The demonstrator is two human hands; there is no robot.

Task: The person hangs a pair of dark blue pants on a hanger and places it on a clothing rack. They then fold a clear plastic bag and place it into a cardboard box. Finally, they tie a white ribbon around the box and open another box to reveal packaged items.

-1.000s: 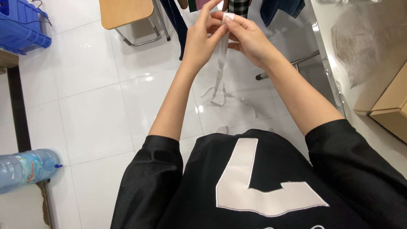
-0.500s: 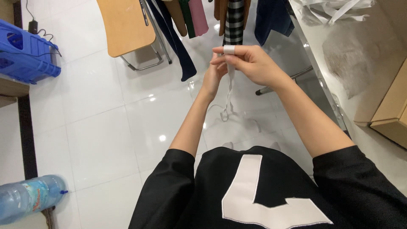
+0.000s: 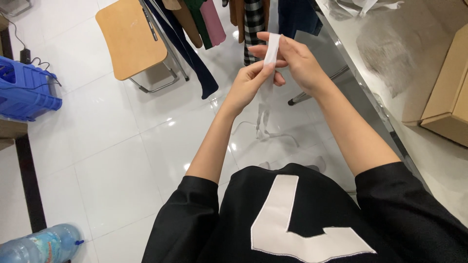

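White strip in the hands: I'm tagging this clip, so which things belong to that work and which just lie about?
In hand: white strip; left hand; right hand.
Lying about: wooden chair; blue crate; hanging clothes; cardboard box; water bottle.

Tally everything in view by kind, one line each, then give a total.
Hands: 2, left hand and right hand, both on 1 white strip
Wooden stool: 1
Blue crate: 1
Water bottle: 1
Cardboard box: 1
Total: 7
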